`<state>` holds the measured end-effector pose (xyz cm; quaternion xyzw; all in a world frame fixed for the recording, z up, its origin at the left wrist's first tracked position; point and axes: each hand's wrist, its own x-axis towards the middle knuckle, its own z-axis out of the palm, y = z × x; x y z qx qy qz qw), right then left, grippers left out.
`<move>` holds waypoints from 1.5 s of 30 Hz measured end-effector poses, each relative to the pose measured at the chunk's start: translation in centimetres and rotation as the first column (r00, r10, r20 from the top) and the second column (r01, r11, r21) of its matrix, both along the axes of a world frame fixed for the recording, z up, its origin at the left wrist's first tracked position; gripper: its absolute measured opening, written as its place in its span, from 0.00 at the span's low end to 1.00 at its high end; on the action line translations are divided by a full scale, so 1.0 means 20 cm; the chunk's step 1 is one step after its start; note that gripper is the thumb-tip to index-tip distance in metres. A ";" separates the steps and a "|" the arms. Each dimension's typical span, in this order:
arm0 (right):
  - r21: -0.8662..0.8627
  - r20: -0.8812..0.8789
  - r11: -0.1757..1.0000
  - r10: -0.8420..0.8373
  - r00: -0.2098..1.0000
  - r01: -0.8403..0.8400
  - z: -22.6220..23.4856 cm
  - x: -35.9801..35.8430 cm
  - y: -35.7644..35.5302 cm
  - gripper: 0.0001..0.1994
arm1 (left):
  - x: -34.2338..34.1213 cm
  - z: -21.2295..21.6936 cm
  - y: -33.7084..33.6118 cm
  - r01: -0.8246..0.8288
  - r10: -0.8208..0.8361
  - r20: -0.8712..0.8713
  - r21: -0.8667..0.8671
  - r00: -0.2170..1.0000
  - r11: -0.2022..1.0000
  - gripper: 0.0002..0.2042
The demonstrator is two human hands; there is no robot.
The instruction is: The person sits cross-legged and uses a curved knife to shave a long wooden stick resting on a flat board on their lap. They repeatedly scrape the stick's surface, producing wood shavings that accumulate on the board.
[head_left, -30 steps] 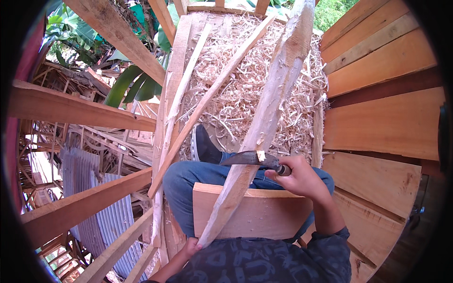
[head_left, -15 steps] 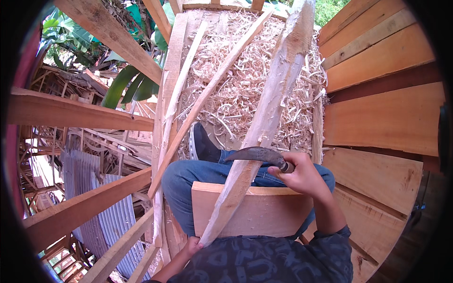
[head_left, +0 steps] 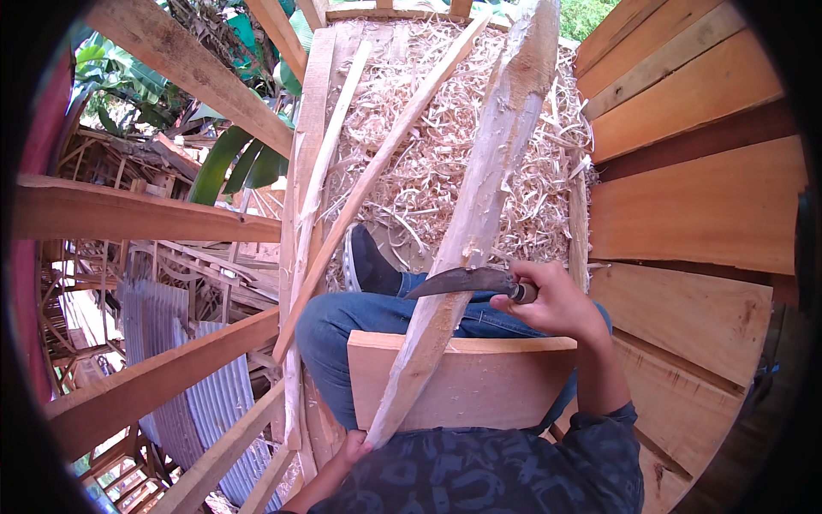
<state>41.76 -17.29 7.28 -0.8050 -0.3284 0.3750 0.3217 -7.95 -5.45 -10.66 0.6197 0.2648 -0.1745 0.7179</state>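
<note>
While the curved knife crosses the peeled pole toward its near end, the pale chip that sat on the blade a second ago is gone, which suggests that the last cut came free and the edge is clear. To the pole's right, the right hand has its fingers clamped around the knife handle; at its near end, the left hand touches it, fingers too hidden to tell their closure. Beneath the pole stands a board; shavings lie on both sides.
</note>
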 end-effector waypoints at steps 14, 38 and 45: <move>0.070 0.010 0.943 0.326 0.945 -0.326 0.04 -0.04 -0.04 0.13 | 0.05 0.05 0.00 -0.030 0.030 0.007 0.069 1.000 0.997 0.34; 0.661 -0.498 0.533 -0.215 0.840 0.528 0.04 -0.50 -0.29 0.12 | 1.59 1.49 -0.07 0.190 -0.326 -0.859 0.423 0.394 -0.886 0.12; 0.680 -0.584 0.597 0.089 0.807 0.426 0.26 -0.42 -0.26 0.13 | 1.33 1.70 -0.63 -0.483 -0.533 -0.797 0.361 0.284 -0.798 0.15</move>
